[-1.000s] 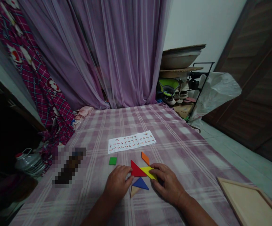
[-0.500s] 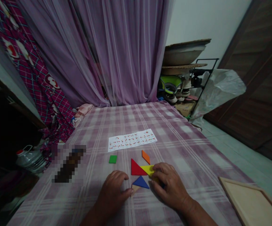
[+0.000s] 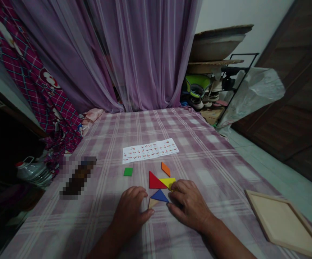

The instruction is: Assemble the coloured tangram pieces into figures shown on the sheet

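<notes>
Nearest, both forearms come in from the bottom edge over a purple checked cloth (image 3: 204, 151) that covers the surface; it may be a bed or a low worktop, I cannot tell which. The left hand (image 3: 130, 212) lies palm down with fingers loosely curled, its thumb touching the lower edge of a small pale wooden triangle (image 3: 152, 203); it grips nothing. The right hand (image 3: 189, 208) also lies flat and spread, its fingertips resting on the right end of a yellow piece (image 3: 168, 182) and covering part of it; it closes on nothing that shows.

Between the two hands sits a blue triangle (image 3: 159, 196), its lower left corner touching the wooden triangle. Just beyond it lies a red triangle (image 3: 155, 181), edge to edge with the yellow piece on its right. A little farther, an orange parallelogram (image 3: 165, 168) lies close to the red triangle's tip but apart from it. A green square (image 3: 128, 171) sits alone to the left, well apart from the group.

Off to the right, near the cloth's edge, lies a shallow wooden tray (image 3: 264, 216). Farther on, a white sheet printed with small red figures (image 3: 150, 150) lies flat. Behind everything hangs a sheer purple curtain (image 3: 134, 54), with a metal rack of shoes (image 3: 212, 93) to its right.
</notes>
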`<state>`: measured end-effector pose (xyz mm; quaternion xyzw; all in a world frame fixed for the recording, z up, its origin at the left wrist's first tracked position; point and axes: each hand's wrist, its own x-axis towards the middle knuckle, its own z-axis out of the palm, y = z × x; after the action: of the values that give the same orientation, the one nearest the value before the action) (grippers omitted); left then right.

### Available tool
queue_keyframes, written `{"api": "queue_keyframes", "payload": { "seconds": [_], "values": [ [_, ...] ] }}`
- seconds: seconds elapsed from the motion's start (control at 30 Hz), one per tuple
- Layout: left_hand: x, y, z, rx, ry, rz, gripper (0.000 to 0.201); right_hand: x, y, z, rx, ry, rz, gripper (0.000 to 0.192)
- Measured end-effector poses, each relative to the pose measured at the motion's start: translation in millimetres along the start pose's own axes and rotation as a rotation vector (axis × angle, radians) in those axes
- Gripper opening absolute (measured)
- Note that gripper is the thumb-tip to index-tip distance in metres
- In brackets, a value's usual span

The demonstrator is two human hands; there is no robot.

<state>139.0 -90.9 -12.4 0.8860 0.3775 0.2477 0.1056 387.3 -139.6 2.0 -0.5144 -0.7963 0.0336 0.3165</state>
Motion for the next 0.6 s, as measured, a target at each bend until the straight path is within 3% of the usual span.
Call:
{"api": "queue_keyframes", "payload": {
  "seconds": [0.43, 0.6],
  "values": [
    [1, 7, -2.8, 0.01, -0.016, 0.01, 0.022, 2, -6, 8, -0.005, -0.006, -0.021, 0.008],
    [2, 8, -5.8, 0.018, -0.057, 0.012, 0.027, 3, -9, 11, 0.003, 0.003, -0.04, 0.009]
  ]
}}
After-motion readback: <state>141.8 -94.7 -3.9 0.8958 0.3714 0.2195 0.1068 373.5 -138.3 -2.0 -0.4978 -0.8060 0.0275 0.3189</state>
